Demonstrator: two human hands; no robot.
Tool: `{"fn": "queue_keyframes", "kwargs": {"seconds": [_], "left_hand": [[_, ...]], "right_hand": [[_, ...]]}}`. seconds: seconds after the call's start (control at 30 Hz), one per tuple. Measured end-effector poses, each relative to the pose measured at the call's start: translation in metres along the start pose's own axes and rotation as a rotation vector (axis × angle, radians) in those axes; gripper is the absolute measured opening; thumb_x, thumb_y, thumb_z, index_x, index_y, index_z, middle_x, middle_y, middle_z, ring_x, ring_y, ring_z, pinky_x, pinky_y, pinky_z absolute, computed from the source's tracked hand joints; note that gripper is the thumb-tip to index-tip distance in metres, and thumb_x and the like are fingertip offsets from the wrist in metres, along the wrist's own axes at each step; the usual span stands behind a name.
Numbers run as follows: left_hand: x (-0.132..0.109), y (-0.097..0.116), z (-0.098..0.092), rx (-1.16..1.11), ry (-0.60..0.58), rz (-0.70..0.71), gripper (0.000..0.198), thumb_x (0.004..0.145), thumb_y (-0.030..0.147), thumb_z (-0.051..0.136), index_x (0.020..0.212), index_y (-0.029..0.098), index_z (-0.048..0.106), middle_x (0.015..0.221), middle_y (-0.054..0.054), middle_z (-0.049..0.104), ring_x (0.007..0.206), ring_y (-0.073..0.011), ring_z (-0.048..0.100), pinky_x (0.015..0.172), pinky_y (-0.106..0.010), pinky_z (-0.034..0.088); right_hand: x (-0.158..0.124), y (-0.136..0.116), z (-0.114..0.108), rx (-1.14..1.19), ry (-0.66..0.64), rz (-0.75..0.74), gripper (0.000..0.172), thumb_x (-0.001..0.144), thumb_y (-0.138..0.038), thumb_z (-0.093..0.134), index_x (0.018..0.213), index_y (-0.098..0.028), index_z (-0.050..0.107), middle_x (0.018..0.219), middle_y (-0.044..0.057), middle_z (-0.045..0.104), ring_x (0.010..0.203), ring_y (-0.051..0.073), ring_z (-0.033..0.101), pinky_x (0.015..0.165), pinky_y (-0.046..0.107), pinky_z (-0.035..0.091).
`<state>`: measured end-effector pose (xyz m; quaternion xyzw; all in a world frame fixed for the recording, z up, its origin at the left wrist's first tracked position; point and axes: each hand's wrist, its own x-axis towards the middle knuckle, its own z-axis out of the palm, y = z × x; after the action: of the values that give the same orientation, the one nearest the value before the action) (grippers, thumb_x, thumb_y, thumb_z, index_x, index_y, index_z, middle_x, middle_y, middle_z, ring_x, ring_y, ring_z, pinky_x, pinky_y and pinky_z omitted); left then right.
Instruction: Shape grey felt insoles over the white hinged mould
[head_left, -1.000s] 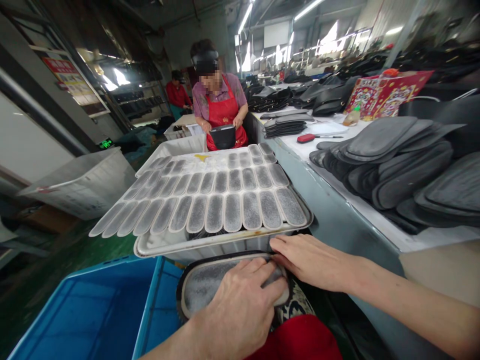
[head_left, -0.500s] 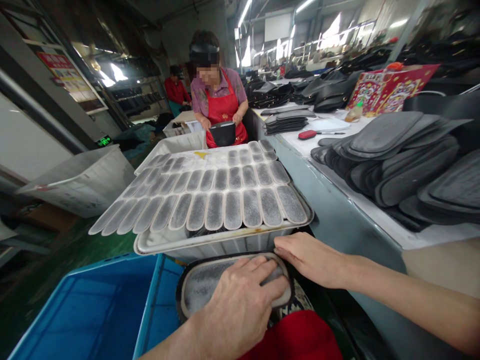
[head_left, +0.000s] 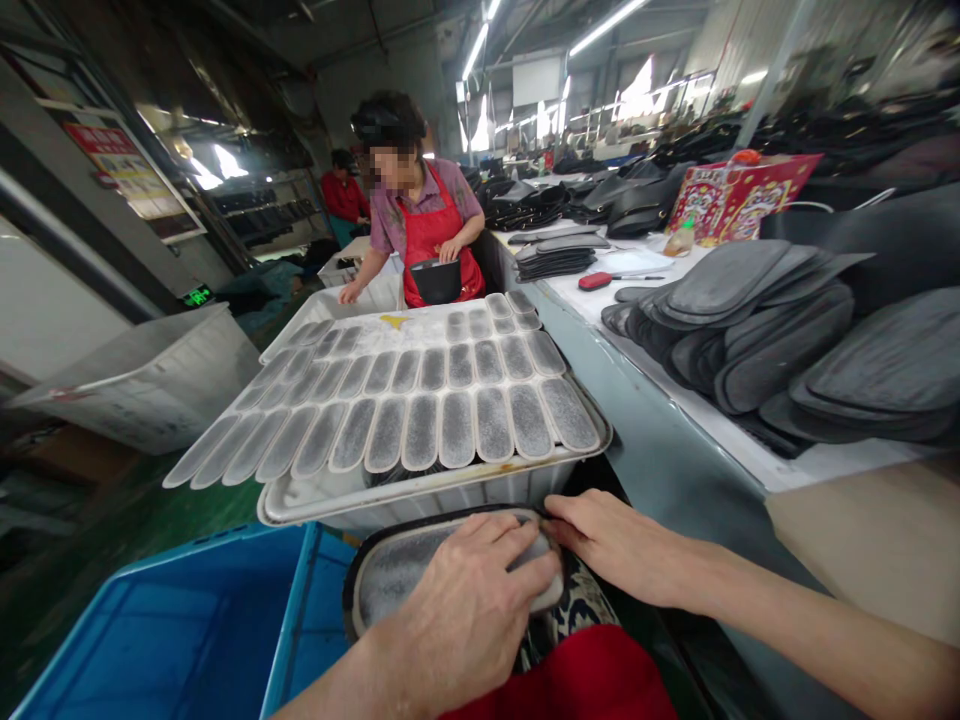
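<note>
A grey oval panel [head_left: 405, 572] with a pale border lies on the end of a black bag body [head_left: 351, 592], low in front of me. My left hand [head_left: 469, 590] lies over the panel, fingers spread and pressed flat on its surface. At the right end, my right hand [head_left: 600, 540] has thumb and fingertips pinched together on the black edge beside the panel. Fingers hide part of that edge, and the left palm covers the panel's near side. Red cloth [head_left: 577, 680] and patterned fabric [head_left: 577, 600] show below my hands.
Rows of similar oval panels [head_left: 420, 430] lie across a white bin [head_left: 450, 495]. A blue crate [head_left: 202, 610] stands left. On the right table [head_left: 630, 340] are stacked dark panels [head_left: 787, 330]. Opposite, a co-worker in a red apron [head_left: 427, 230] has a black piece [head_left: 436, 280].
My hands stay on the panel and its edge, the right one slightly shifted. The view has turned a little right. The co-worker's one hand has moved from the black piece to the bin's edge.
</note>
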<state>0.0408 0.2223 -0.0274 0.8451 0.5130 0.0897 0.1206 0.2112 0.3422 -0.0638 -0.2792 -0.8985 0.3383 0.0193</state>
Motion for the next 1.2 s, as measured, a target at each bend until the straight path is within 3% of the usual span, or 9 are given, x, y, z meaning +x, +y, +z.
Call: {"fn": "queue_keyframes", "kwargs": {"seconds": [0.13,0.43,0.6,0.77,0.9,1.2], "left_hand": [[0.003,-0.003,0.0,-0.011,0.017,-0.029,0.036,0.09,0.008,0.043,0.125,0.014,0.047,0.118,-0.011,0.063,0.112,-0.0246,0.057,0.1,-0.041,0.045],[0.013,-0.006,0.008,0.01,-0.009,-0.035,0.028,0.094,0.01,0.04,0.115,0.019,0.056,0.11,-0.005,0.063,0.101,-0.0214,0.058,0.093,-0.038,0.048],[0.016,-0.001,0.007,0.071,-0.033,-0.077,0.032,0.088,0.007,0.045,0.115,0.019,0.056,0.113,-0.005,0.063,0.103,-0.0231,0.057,0.092,-0.04,0.048],[0.022,0.004,0.009,0.121,-0.037,-0.095,0.021,0.083,0.008,0.048,0.098,0.018,0.059,0.102,-0.006,0.062,0.096,-0.0236,0.057,0.089,-0.041,0.048],[0.024,0.005,0.012,0.142,-0.024,-0.094,0.019,0.082,0.008,0.046,0.09,0.017,0.06,0.094,-0.005,0.061,0.09,-0.0232,0.056,0.082,-0.041,0.049],[0.018,0.005,0.013,0.05,0.007,-0.144,0.025,0.082,0.009,0.048,0.102,0.019,0.058,0.111,-0.004,0.061,0.106,-0.0222,0.054,0.097,-0.039,0.043]], "right_hand": [[0.001,0.001,-0.002,0.048,0.006,0.01,0.03,0.096,-0.027,0.042,0.068,-0.018,0.05,0.063,0.0,0.058,0.059,0.012,0.054,0.055,0.024,0.031],[-0.003,-0.003,-0.005,-0.036,0.02,0.062,0.034,0.095,-0.026,0.041,0.066,-0.017,0.055,0.06,0.004,0.059,0.056,0.014,0.053,0.054,0.027,0.025],[-0.001,0.0,-0.002,-0.054,0.03,0.04,0.032,0.094,-0.024,0.042,0.065,-0.017,0.055,0.061,0.004,0.06,0.055,0.013,0.051,0.053,0.026,0.026],[-0.002,0.0,0.001,-0.083,0.037,0.021,0.031,0.093,-0.022,0.044,0.063,-0.017,0.054,0.056,0.002,0.056,0.05,0.011,0.046,0.051,0.025,0.025],[0.001,0.001,0.0,-0.128,0.059,0.001,0.032,0.094,-0.023,0.042,0.065,-0.017,0.055,0.057,0.003,0.059,0.054,0.013,0.052,0.051,0.026,0.024],[0.004,-0.002,-0.014,-0.238,0.112,0.011,0.024,0.09,-0.022,0.046,0.071,-0.018,0.059,0.065,0.005,0.064,0.062,0.019,0.061,0.053,0.028,0.021]]}}
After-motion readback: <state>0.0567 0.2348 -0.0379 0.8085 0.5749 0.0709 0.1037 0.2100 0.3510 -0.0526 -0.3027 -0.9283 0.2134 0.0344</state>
